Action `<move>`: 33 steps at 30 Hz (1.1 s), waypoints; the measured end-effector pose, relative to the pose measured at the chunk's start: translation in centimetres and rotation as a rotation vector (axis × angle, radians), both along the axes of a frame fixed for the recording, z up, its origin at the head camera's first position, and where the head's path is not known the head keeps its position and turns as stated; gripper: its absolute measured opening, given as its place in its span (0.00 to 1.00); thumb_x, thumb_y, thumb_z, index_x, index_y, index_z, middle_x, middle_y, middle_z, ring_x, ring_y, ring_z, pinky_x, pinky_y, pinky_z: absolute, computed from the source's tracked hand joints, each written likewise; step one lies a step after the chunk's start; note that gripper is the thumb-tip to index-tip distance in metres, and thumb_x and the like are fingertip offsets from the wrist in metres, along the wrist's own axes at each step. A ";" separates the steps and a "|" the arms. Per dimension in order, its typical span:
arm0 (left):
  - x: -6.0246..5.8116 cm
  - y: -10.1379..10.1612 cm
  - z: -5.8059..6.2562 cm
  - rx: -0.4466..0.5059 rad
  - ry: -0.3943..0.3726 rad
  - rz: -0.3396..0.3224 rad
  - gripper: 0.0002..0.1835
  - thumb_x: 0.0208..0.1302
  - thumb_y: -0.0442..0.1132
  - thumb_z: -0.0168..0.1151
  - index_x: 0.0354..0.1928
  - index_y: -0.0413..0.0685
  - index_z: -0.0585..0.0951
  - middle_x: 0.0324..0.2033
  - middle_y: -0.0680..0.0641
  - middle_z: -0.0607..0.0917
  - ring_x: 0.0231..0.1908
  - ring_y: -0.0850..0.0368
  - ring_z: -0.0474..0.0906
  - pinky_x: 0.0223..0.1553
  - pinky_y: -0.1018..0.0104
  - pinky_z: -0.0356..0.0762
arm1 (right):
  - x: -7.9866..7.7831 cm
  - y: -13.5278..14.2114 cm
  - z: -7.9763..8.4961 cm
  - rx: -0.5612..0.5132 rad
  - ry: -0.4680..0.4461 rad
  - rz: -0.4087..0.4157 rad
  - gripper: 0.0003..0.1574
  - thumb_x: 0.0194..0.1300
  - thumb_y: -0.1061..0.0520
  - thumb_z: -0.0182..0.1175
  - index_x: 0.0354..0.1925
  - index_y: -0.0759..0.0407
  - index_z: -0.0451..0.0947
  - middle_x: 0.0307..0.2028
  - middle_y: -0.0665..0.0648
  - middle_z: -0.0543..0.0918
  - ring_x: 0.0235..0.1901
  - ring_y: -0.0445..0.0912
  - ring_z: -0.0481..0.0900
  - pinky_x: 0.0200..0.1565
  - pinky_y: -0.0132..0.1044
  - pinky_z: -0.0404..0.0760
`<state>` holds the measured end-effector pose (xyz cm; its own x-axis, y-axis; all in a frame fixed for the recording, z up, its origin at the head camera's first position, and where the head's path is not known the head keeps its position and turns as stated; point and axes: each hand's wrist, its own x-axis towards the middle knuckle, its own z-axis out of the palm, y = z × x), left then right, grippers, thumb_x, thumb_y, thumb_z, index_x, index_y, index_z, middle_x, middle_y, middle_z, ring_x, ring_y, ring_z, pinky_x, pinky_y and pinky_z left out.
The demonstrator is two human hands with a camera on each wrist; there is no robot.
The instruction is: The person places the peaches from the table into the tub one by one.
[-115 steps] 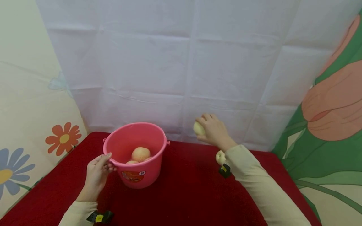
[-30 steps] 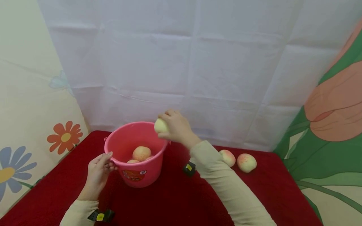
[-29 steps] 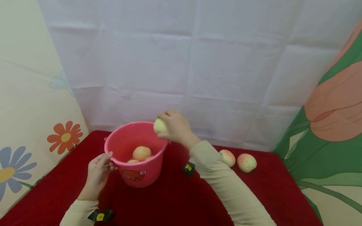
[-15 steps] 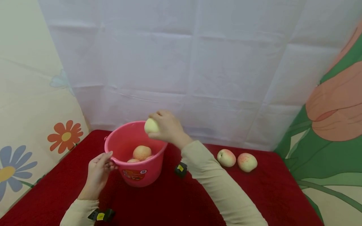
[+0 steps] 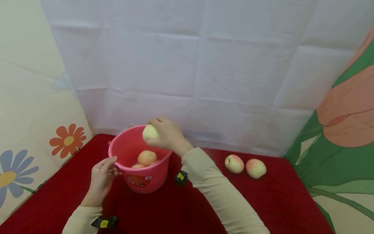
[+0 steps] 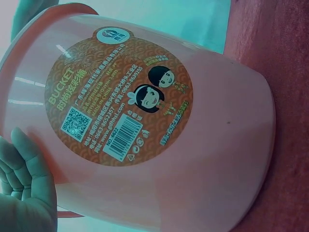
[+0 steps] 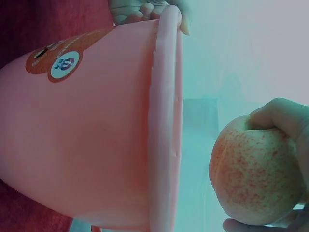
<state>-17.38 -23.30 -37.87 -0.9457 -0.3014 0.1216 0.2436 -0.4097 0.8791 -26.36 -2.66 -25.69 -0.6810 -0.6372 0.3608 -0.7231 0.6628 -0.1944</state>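
Cloth (image 5: pixel 187 208), red, lies before white sheeting (image 5: pixel 187 65), hands (image 5: pixel 100 178) (image 5: pixel 166 136) gripping a pink bucket (image 5: pixel 159 177) (left) and a peach (image 5: pixel 150 133) (right).

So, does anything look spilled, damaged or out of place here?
Nothing really stands out. The left hand holds the pink bucket by its rim, the right hand grips a peach above it, and two peaches lie on the red cloth without visible damage. The white backdrop is merely creased.

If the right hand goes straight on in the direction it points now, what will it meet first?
Probably the white cloth; the right hand, holding a peach, seems above the bucket and may clear it. Depth is unclear.
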 end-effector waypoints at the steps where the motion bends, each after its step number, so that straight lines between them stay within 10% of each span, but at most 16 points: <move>1: 0.0 0.1 0.0 0.000 -0.003 0.001 0.18 0.66 0.35 0.52 0.17 0.47 0.80 0.11 0.52 0.77 0.14 0.63 0.75 0.21 0.72 0.77 | 0.0 0.0 0.0 -0.002 -0.009 0.005 0.37 0.47 0.43 0.65 0.56 0.51 0.71 0.45 0.54 0.75 0.38 0.42 0.71 0.31 0.32 0.71; 20: 0.3 0.1 0.1 -0.050 -0.052 0.002 0.18 0.67 0.38 0.51 0.18 0.49 0.79 0.12 0.53 0.76 0.15 0.62 0.74 0.24 0.73 0.76 | 1.0 -1.5 -1.0 0.022 -0.005 0.062 0.35 0.50 0.41 0.62 0.56 0.52 0.71 0.48 0.53 0.75 0.41 0.43 0.72 0.34 0.32 0.72; 33: 0.4 0.3 0.3 -0.050 -0.046 0.006 0.17 0.66 0.37 0.52 0.18 0.49 0.79 0.12 0.53 0.76 0.15 0.63 0.74 0.23 0.73 0.76 | 1.1 -0.5 -1.0 0.079 -0.023 0.149 0.35 0.59 0.39 0.58 0.60 0.53 0.68 0.58 0.52 0.70 0.58 0.45 0.66 0.58 0.36 0.65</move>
<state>-17.03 -22.98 -37.54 -0.9490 -0.3014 0.0927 0.2044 -0.3642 0.9086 -25.21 -3.15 -26.73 -0.5842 -0.7577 0.2908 -0.8106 0.5623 -0.1633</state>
